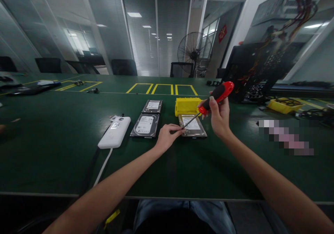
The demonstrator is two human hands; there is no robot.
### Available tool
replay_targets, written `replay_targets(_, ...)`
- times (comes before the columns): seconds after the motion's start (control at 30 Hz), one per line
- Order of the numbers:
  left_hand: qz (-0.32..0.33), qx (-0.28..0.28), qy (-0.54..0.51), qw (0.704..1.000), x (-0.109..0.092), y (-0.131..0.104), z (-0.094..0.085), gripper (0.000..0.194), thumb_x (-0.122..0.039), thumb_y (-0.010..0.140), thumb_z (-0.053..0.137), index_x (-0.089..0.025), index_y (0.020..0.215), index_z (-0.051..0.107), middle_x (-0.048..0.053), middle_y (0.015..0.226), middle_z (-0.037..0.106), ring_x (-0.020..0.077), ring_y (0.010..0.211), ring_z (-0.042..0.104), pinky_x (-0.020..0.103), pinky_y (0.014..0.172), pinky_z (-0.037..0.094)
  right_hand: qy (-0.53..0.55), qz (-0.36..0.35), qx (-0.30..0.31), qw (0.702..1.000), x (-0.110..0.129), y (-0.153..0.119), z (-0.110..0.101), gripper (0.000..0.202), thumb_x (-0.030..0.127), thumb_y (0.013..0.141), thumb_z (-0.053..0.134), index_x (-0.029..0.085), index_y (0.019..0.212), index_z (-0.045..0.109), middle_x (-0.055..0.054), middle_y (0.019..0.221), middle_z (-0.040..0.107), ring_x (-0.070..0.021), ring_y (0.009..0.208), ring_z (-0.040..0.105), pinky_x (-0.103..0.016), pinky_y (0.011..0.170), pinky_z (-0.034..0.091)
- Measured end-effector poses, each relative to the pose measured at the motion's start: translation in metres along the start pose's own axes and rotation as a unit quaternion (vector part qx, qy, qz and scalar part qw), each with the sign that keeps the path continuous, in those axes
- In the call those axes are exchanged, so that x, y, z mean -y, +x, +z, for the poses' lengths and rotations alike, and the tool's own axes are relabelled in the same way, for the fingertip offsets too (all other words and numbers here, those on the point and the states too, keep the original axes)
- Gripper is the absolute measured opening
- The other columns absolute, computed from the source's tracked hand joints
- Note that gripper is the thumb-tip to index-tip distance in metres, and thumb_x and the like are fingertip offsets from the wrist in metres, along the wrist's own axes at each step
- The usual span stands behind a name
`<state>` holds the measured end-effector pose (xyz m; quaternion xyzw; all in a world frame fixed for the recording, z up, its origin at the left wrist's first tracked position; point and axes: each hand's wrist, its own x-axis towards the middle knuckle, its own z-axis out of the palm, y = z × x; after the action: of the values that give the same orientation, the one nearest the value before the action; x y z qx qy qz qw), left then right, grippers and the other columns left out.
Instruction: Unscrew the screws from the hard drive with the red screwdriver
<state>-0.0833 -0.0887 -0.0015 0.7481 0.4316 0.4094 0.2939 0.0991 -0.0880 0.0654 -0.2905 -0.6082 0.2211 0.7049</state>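
A red and black screwdriver (218, 95) is held tilted in my right hand (221, 117), its shaft pointing down to the left. The tip meets the near left corner of a hard drive (194, 127) lying flat on the green table. My left hand (167, 136) is closed in a pinch at that corner, beside the tip; whatever its fingertips hold is too small to make out. Left of this hand lies another hard drive (145, 125), with a further one (152, 106) just behind it. A yellow holder (186, 106) stands behind the right drive.
A white power bank (114, 133) with a cable lies on the left of the green table (167, 178). At the right are an open computer case (254, 70), a yellow tray (284, 105) with cables and a pixelated item (287, 137).
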Motion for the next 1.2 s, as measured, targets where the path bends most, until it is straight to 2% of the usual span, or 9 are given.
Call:
replay_targets(0.17, -0.002, 0.026, 0.035, 0.999, -0.001, -0.002, -0.002, 0.027, -0.043, 0.079, 0.061, -0.022, 0.091, 0.072, 0.003, 0.103, 0.066, 0.0219, 0.097, 0.055, 0.036, 0.083, 0.039, 0.001, 0.011, 0.013, 1.0, 0.001, -0.001, 0.001, 0.026, 0.042, 0.083, 0.055, 0.025, 0.099, 0.043, 0.0, 0.07, 0.061, -0.0087, 0.046, 0.05, -0.022, 0.037, 0.039)
replay_targets(0.33, 0.033, 0.067, 0.054, 0.996, -0.003, -0.001, -0.004, 0.024, -0.043, 0.079, 0.061, -0.025, 0.09, 0.073, 0.001, 0.104, 0.065, 0.0227, 0.099, 0.052, 0.036, 0.081, 0.037, -0.021, 0.02, 0.017, 0.999, 0.004, -0.003, 0.004, 0.029, 0.044, 0.082, 0.055, 0.024, 0.1, 0.044, -0.001, 0.07, 0.06, -0.0084, 0.046, 0.049, -0.022, 0.036, 0.037)
replay_targets(0.47, 0.053, 0.078, 0.049, 0.994, 0.005, 0.003, -0.001, 0.023, -0.041, 0.08, 0.061, -0.025, 0.091, 0.073, 0.002, 0.101, 0.065, 0.0208, 0.097, 0.052, 0.036, 0.085, 0.034, -0.035, 0.012, 0.027, 0.999, 0.005, -0.005, 0.007, 0.028, 0.044, 0.083, 0.054, 0.024, 0.099, 0.043, -0.001, 0.069, 0.06, -0.0085, 0.045, 0.047, -0.023, 0.036, 0.036)
replay_targets(0.67, 0.009, 0.081, 0.062, 0.995, 0.02, 0.008, 0.003, 0.036, -0.053, 0.07, 0.066, -0.026, 0.093, 0.073, 0.004, 0.094, 0.052, 0.0208, 0.093, 0.047, 0.034, 0.083, 0.036, -0.051, 0.006, 0.056, 0.997, 0.003, -0.003, 0.012, 0.027, 0.042, 0.083, 0.055, 0.023, 0.099, 0.043, -0.001, 0.072, 0.06, -0.0112, 0.055, 0.056, -0.025, 0.045, 0.042)
replay_targets(0.87, -0.011, 0.091, 0.053, 0.994, 0.018, 0.011, 0.005, 0.037, -0.056, 0.07, 0.064, -0.029, 0.093, 0.073, 0.002, 0.089, 0.047, 0.0183, 0.087, 0.047, 0.032, 0.08, 0.037, -0.057, 0.002, 0.128, 0.99, 0.006, 0.006, 0.024, 0.028, 0.041, 0.081, 0.057, 0.023, 0.097, 0.043, 0.001, 0.071, 0.06, -0.0119, 0.064, 0.061, -0.026, 0.056, 0.05)
replay_targets(1.07, -0.009, 0.123, 0.03, 0.992, 0.016, 0.011, 0.003, 0.033, -0.053, 0.072, 0.065, -0.031, 0.096, 0.072, 0.001, 0.086, 0.046, 0.0174, 0.086, 0.048, 0.03, 0.079, 0.038, -0.1, 0.005, 0.154, 0.983, 0.006, 0.006, 0.029, 0.027, 0.043, 0.083, 0.054, 0.023, 0.098, 0.044, 0.001, 0.068, 0.06, -0.0095, 0.051, 0.055, -0.024, 0.046, 0.044)
replay_targets(1.2, -0.014, 0.135, 0.013, 0.991, 0.016, 0.011, 0.002, 0.034, -0.051, 0.072, 0.065, -0.029, 0.096, 0.072, 0.002, 0.087, 0.048, 0.0186, 0.089, 0.049, 0.031, 0.081, 0.039, -0.091, 0.009, 0.149, 0.985, 0.004, 0.006, 0.029, 0.026, 0.043, 0.083, 0.055, 0.024, 0.097, 0.044, 0.001, 0.068, 0.06, -0.0099, 0.053, 0.056, -0.023, 0.047, 0.044)
